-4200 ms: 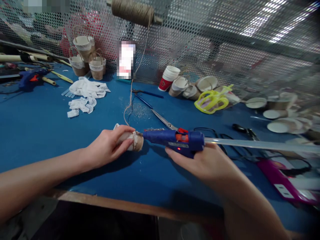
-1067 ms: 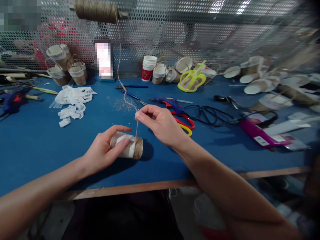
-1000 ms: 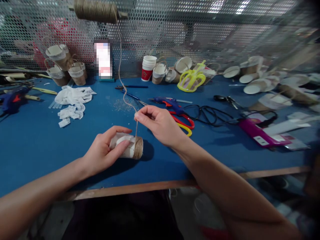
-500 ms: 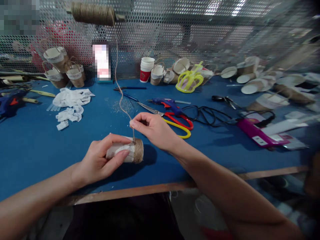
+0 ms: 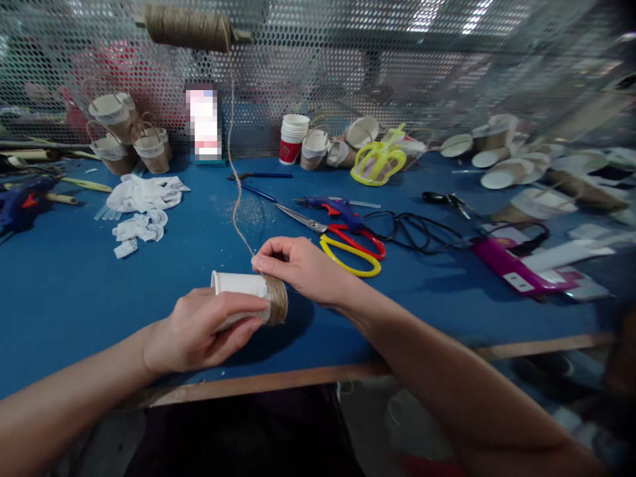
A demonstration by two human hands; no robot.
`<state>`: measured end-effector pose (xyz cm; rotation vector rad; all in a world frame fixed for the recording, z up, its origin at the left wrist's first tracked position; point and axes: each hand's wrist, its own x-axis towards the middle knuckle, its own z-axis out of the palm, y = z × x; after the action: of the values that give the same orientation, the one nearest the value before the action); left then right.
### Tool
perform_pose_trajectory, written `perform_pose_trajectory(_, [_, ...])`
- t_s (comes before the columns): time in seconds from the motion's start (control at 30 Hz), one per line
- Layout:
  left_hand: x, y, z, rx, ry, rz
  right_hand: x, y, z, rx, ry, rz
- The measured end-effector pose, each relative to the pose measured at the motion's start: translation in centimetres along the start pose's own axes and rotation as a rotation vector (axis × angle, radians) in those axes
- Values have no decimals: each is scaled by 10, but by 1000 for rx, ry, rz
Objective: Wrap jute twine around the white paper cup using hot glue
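Observation:
On its side, a white paper cup (image 5: pixel 239 283) lies in the grip of my left hand (image 5: pixel 211 324), fingers and thumb around its near side. Rows of twine (image 5: pixel 277 299) wrap the end of the cup at the right. My right hand (image 5: pixel 293 268) pinches the twine strand (image 5: pixel 241 232) just above the wrapped end. From there the strand runs slackly up to a twine spool (image 5: pixel 187 29) mounted on a rod at the mesh panel. The underside of the cup is hidden by my left hand.
Scissors (image 5: pixel 348 248) and a blue glue gun (image 5: pixel 330 205) lie beyond my right hand. White lace pieces (image 5: pixel 144 193) are at the left. Twine-wrapped cups (image 5: pixel 152 151) and a red-and-white cup stack (image 5: pixel 293 140) stand along the back. A purple power strip (image 5: pixel 517 265) sits at the right.
My right hand has moved slightly left and down with the twine, nearer the cup. My left fingers have shifted down towards the cup's near side, baring more of its white wall.

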<state>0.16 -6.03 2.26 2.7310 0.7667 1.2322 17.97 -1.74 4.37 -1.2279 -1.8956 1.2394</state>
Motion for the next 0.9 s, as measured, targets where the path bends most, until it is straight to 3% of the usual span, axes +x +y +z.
perform_pose_trajectory(0.17, [-1,0,1,42,-7,98,0,1,1,40,-68,60])
perform_pose_trajectory(0.27, [-1,0,0,5,-28,23,4,5,-1,54,-62,55])
perform_pose_trajectory(0.33, [1,-1,0,-58,-5,-182,7,9,-2,38,14,10])
perform_pose_trajectory(0.47, [8,-12,5,-341,134,-737,8,11,-2,39,228,-126])
perform_pose_trajectory(0.6, [15,-22,10,-731,261,-1070,0,5,5,36,225,-230])
perform_pose_trajectory(0.7, [18,-23,11,-858,287,-1148,-5,4,11,-21,144,-261])
perform_pose_trajectory(0.9, [14,-22,12,-806,261,-1061,-4,8,15,-33,132,-205])
